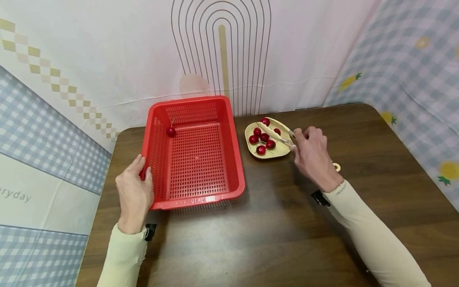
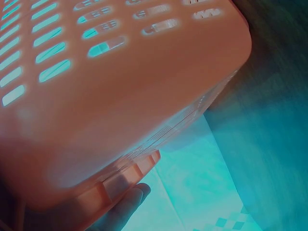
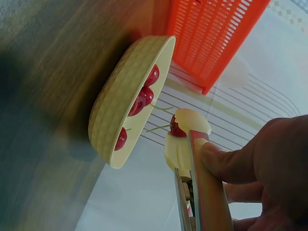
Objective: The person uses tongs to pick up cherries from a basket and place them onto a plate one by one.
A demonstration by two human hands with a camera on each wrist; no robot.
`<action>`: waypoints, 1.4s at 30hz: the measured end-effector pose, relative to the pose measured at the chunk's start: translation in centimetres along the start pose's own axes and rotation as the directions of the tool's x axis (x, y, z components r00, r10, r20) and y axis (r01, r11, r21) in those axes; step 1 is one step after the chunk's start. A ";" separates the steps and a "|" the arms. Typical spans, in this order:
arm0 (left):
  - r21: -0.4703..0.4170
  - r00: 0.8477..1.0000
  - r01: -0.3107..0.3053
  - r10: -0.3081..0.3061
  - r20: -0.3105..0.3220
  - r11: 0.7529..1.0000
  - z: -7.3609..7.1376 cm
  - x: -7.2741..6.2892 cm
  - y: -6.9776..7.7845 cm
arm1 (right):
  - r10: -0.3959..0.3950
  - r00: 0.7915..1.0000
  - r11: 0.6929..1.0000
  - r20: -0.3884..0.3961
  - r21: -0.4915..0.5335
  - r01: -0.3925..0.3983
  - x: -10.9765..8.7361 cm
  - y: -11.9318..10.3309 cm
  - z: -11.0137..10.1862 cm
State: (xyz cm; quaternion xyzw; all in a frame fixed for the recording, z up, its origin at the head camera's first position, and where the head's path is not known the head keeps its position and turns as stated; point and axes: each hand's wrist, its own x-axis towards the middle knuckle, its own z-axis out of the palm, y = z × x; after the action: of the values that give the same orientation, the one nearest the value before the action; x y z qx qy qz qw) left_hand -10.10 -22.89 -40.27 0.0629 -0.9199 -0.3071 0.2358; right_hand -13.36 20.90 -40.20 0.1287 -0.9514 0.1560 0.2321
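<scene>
My left hand [image 1: 135, 195] grips the left rim of a red perforated plastic basket [image 1: 235, 159], with the thumb over the edge. One cherry with a stem [image 1: 171, 132] lies in the basket's far left corner. My right hand [image 1: 313, 153] holds small tongs [image 1: 274, 134] with pale, spoon-like tips over a cream bowl [image 1: 269, 156]. In the right wrist view a cherry [image 3: 176, 126] sits between the tong tips, its stem sticking out. Several other cherries [image 1: 261, 150] lie in the bowl [image 3: 113, 96]. The left wrist view shows the basket's outer side [image 2: 130, 96].
Everything stands on a dark wood table [image 1: 222, 247]. A patterned cloth [image 1: 125, 48] hangs behind the table, with checked cloth [image 1: 401, 59] at the right. The bowl stands just right of the basket. A cream ring [image 1: 336, 166] shows beside the right wrist.
</scene>
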 end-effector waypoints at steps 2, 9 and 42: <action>-0.004 1.000 0.003 -0.003 0.006 1.000 0.0 0.0 0.1 | 0.010 1.000 1.000 -0.004 -0.005 -0.010 0.0 0.2 0.0; -0.010 1.000 -0.007 0.007 0.009 1.000 0.2 0.0 0.1 | 0.040 0.999 0.999 -0.001 -0.019 -0.040 -0.5 1.0 0.4; -0.006 1.000 -0.008 0.008 -0.003 1.000 0.1 0.0 0.0 | 0.049 0.999 0.998 0.008 -0.051 -0.048 -0.2 0.5 0.7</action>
State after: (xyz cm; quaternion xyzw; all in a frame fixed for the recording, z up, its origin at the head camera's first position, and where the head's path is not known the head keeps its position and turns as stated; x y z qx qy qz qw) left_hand -10.15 -22.89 -40.33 0.0592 -0.9189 -0.3086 0.2386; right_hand -13.61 21.19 -41.04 0.1003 -0.9590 0.1368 0.2270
